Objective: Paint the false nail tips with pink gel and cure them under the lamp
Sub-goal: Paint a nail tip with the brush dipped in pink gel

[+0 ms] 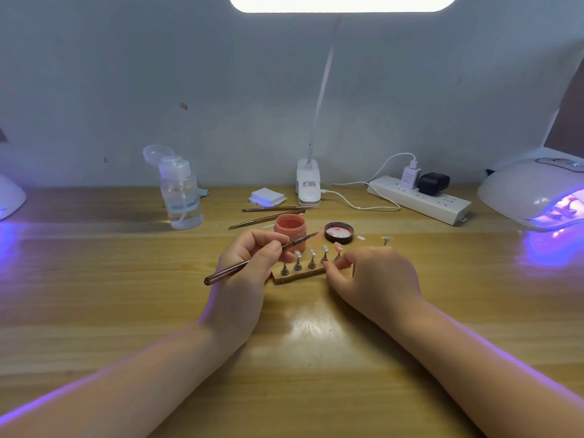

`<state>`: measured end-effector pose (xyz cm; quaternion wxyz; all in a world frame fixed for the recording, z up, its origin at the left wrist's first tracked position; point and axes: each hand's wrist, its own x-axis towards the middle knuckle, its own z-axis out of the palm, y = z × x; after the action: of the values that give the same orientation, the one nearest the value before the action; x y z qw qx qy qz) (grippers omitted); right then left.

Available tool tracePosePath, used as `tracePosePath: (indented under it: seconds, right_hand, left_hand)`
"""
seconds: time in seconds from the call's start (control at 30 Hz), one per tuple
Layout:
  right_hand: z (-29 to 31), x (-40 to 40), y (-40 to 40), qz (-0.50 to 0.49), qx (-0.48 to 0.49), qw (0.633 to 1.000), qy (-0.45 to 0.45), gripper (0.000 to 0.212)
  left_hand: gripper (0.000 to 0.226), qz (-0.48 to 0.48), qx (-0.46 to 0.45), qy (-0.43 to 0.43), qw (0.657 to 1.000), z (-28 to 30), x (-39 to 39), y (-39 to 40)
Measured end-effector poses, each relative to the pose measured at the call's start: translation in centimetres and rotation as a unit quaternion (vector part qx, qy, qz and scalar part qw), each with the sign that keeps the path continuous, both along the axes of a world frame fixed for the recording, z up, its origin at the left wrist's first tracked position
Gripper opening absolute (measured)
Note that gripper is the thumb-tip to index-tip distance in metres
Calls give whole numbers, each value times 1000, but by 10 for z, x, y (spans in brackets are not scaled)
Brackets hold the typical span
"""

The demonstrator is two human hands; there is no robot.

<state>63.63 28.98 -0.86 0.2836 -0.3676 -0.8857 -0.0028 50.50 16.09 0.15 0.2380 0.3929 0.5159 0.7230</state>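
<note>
A small wooden block (298, 275) lies on the wooden table (126, 295), right in the middle. Little metal stands (298, 266) stick up from the block in a row, and each one has a false nail tip (297, 255) on top. The tip at the right end of the block looks pink (338, 246); the others look pale.

The left hand (249, 273) is just left of the block. Its thumb and fingers pinch a thin brown brush (252, 260). The brush tip points up and to the right, over the block, toward the pot. The right hand (376, 276) is at the right end of the block. Its fingertips (343, 263) pinch the last stand there.

Just behind the block stands an open pot of pink gel (290, 230). Its dark lid (338, 233) lies upside down to the right of the pot. One more stand with a tip (386, 240) is alone, a bit right of the lid.

Behind the pot lie two more brushes (268, 218) and a stack of white pads (267, 197). Far left of the block stands a clear pump bottle (181, 197). Behind the pads is a white clip lamp (309, 184), and its light glows at the top. Right of it is a white power strip (420, 199). Far right of the block, a white curing lamp (534, 194) shines purple. Another purple glowing lamp (9, 197) is at the far left edge.
</note>
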Motion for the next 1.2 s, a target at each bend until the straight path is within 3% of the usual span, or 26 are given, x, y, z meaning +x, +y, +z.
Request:
tracePosePath:
  seconds: [0.33, 0.57, 0.67, 0.8, 0.9, 1.03, 1.2]
  right_hand:
    - [1, -9, 4, 10, -19, 999, -44, 37]
    - [3, -10, 1, 17, 46, 996, -77, 40]
    - [3, -5, -1, 36, 39, 998, -40, 36]
    - [3, 0, -5, 92, 30, 995, 36, 26]
    - [2, -2, -7, 133, 15, 987, 91, 18]
    - [5, -3, -9, 173, -7, 968, 183, 5]
    - [5, -4, -8, 213, -12, 956, 201, 2]
  left_hand:
    - [21, -4, 8, -4, 1000, -1, 0, 2]
    - [20, 13, -7, -11, 1000, 0, 1, 3]
    - [18, 28, -17, 19, 999, 0, 0, 2]
    - [12, 86, -24, 144, 986, 5, -3, 2]
    - [14, 130, -27, 170, 976, 21, -11, 9]
    - [20, 173, -147, 233, 946, 52, -35, 27]
    - [20, 157, -282, 298, 899, 89, -54, 55]
